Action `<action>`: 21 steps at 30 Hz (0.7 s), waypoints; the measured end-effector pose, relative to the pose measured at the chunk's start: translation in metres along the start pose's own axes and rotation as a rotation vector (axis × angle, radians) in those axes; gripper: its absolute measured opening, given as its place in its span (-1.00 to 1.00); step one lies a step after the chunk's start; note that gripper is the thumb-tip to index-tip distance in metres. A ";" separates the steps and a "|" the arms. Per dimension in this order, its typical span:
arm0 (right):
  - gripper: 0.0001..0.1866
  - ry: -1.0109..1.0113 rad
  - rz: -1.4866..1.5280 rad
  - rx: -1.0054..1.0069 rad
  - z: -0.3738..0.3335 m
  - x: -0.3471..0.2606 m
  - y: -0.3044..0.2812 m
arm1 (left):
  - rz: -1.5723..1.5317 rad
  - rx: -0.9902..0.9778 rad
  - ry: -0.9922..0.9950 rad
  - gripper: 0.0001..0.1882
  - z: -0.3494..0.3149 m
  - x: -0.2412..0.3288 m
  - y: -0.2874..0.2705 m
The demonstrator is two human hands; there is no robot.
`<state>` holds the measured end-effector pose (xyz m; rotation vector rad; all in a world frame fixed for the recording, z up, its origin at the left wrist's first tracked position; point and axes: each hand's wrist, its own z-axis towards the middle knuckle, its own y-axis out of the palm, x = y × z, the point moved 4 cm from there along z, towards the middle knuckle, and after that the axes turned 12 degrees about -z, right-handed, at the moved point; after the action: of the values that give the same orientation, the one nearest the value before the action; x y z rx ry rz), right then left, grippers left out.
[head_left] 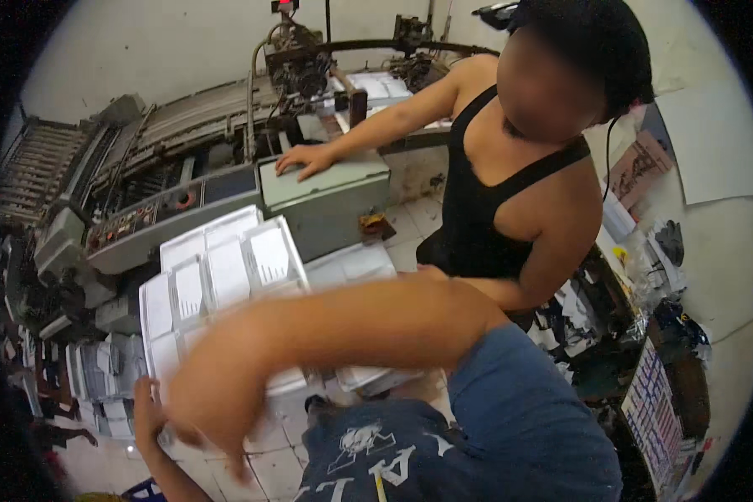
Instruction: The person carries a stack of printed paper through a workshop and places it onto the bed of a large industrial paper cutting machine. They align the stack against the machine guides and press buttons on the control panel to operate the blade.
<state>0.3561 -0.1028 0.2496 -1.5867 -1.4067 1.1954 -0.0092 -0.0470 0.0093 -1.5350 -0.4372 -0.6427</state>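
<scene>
A large stack of printed white sheets (226,259), with several bordered panels on its top, lies in front of me. My right arm, in a blue sleeve, reaches across the front of the stack to the left. At its end my right hand (213,397) hangs bent over the near left corner, smeared by motion; whether it holds anything is unclear. My left hand (147,410) comes up from the lower edge beside that corner, close to the right hand. Its visible fingers are stretched upward along the stack's edge, with no object seen in them.
Behind the stack stands a printing machine (176,167) with a green-grey box (326,180). A co-worker (510,184) in a black tank top rests one hand on the box. Further paper piles (105,368) are at left; a cluttered table (594,293) stands at right.
</scene>
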 end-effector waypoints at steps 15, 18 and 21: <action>-0.16 1.279 0.415 0.261 -0.080 0.055 0.222 | 0.032 -0.118 -0.286 -0.12 0.005 0.028 -0.011; -0.27 1.269 0.446 0.387 -0.064 0.046 0.239 | 0.003 -0.154 -0.330 -0.12 0.011 0.036 -0.007; -0.38 1.372 0.433 0.490 -0.056 0.052 0.254 | 0.204 -0.146 -0.193 -0.14 0.016 0.021 -0.007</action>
<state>0.4952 -0.0913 0.0237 -1.7363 0.1029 0.3248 0.0048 -0.0332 0.0287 -1.7627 -0.3791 -0.3757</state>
